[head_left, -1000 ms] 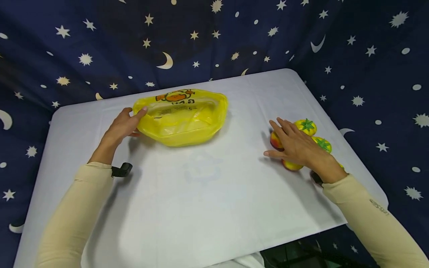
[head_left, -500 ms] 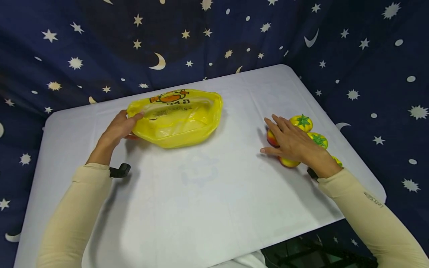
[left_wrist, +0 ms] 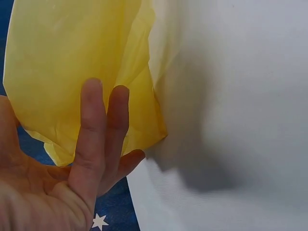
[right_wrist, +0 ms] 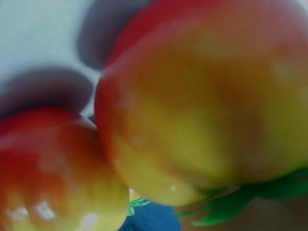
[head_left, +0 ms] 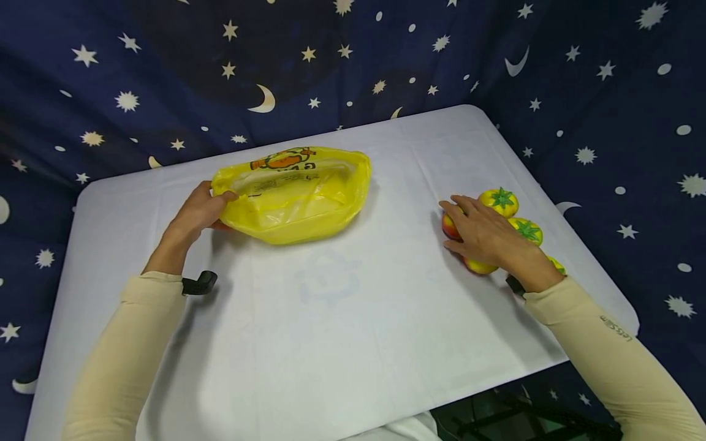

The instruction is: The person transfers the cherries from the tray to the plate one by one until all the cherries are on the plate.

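On the left, my left hand [head_left: 198, 211] pinches the near-left rim of a yellow plastic bag [head_left: 298, 226]. Its thumb lies inside the mouth, while the other fingers extend along the outside of the thin yellow film [left_wrist: 57, 67]. The bag lies spread with its mouth toward me. At the right, my right hand [head_left: 485, 236] covers a group of yellow-and-red tomatoes with green star-shaped tops. Its fingers and thumb curve round the leftmost tomato [head_left: 450, 226]; the right wrist view shows a large tomato [right_wrist: 207, 96] close up, with the fingers hidden.
More tomatoes sit around the right hand: one behind it [head_left: 501, 202], one beside it [head_left: 526, 231] and one below it [head_left: 478, 266]. A white cloth [head_left: 331, 343] covers the table. A dark blue star-patterned curtain [head_left: 309, 55] hangs behind and to the right.
My right hand's spread fingers have drawn in and bent down round the leftmost tomato, its thumb pulled closer. The left hand keeps its hold on the bag's rim. The head view shifted slightly.
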A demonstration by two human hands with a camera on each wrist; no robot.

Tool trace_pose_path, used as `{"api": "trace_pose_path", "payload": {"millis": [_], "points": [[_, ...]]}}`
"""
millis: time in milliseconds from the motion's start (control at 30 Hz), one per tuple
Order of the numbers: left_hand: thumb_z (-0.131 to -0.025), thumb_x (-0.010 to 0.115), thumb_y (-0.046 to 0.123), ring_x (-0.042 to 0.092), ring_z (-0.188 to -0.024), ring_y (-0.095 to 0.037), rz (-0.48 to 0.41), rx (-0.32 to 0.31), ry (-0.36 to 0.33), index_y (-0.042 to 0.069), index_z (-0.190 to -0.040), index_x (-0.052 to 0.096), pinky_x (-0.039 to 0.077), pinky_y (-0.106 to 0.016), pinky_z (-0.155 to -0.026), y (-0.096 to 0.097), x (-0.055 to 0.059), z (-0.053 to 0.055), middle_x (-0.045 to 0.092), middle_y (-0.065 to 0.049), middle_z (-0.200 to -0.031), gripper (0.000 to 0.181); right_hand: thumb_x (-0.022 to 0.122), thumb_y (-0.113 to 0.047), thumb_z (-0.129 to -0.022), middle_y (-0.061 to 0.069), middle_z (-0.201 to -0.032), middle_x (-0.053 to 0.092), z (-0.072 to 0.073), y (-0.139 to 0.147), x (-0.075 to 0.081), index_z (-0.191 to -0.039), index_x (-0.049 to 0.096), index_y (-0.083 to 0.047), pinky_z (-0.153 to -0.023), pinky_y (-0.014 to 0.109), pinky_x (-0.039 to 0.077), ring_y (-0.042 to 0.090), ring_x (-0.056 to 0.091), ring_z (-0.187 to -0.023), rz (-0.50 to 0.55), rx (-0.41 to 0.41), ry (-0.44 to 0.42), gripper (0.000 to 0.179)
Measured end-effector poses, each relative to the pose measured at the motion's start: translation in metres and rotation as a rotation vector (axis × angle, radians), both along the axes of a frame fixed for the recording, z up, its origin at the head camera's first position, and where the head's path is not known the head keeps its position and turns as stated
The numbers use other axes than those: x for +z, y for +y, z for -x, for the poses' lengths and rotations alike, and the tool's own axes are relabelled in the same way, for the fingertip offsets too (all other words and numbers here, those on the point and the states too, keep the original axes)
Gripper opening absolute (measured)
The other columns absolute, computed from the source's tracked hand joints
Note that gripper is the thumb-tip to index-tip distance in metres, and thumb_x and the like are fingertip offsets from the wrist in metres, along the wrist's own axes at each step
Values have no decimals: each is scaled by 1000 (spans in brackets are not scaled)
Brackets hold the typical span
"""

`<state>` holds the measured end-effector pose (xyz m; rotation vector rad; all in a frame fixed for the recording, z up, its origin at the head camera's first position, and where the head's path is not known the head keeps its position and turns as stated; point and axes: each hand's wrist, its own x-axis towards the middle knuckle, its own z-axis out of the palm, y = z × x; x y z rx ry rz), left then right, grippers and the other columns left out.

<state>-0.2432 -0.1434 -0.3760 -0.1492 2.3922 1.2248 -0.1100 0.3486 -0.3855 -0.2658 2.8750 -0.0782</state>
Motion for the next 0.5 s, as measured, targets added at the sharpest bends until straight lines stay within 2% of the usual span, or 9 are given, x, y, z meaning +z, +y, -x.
{"api": "trace_pose_path", "payload": {"millis": [267, 500], "points": [[-91, 49, 42, 59, -84, -25, -8, -6, -17, 2, -145, 11, 53, -42, -75, -3, 0, -8, 43, -18, -123, 77, 67, -28, -84, 19, -144, 24, 3, -2, 3, -142, 28, -14, -100, 59, 26, 41, 25, -128, -11, 1, -22, 72], [-91, 49, 43, 58, -81, -25, 13, 1, -20, 2, -145, 11, 53, -41, -74, -6, 3, -17, 42, -17, -122, 77, 67, -27, -83, 19, -140, 28, 4, -5, 6, -140, 31, -12, -99, 59, 28, 41, 29, -125, -14, 8, -20, 69]]}}
